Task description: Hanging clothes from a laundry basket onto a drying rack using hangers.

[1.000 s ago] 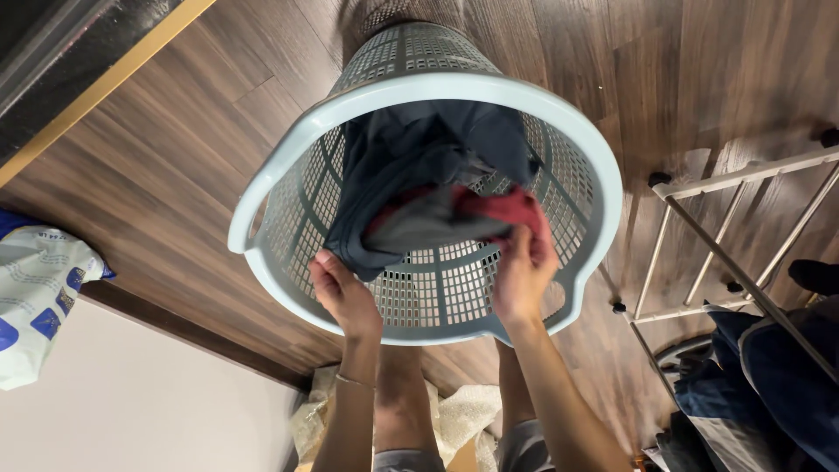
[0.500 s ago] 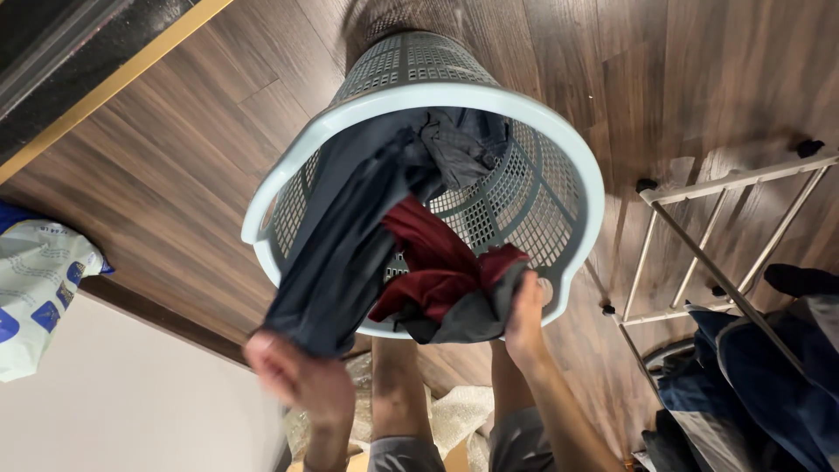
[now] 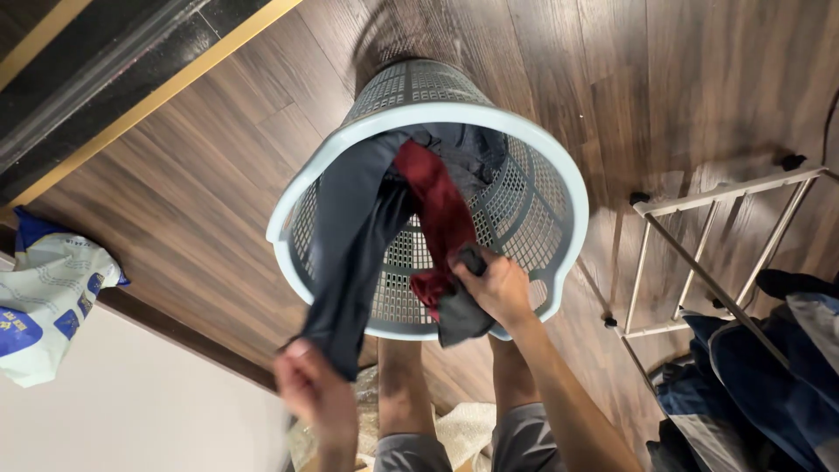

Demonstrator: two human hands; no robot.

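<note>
A pale grey perforated laundry basket stands on the wooden floor in front of my legs. A long dark grey garment trails out of it over the near rim, and my left hand, blurred, grips its lower end. My right hand is closed on a dark red garment bunched with a piece of grey cloth at the basket's near rim. More dark clothes lie deeper in the basket.
A white metal drying rack stands to the right, with dark blue clothes piled beside it. A white and blue plastic bag lies at the left on a white surface. A cream mat lies under my feet.
Both hands have pulled clothes up out of the basket. My left hand has drawn the dark grey garment down toward me; my right hand has lifted the red garment to the rim.
</note>
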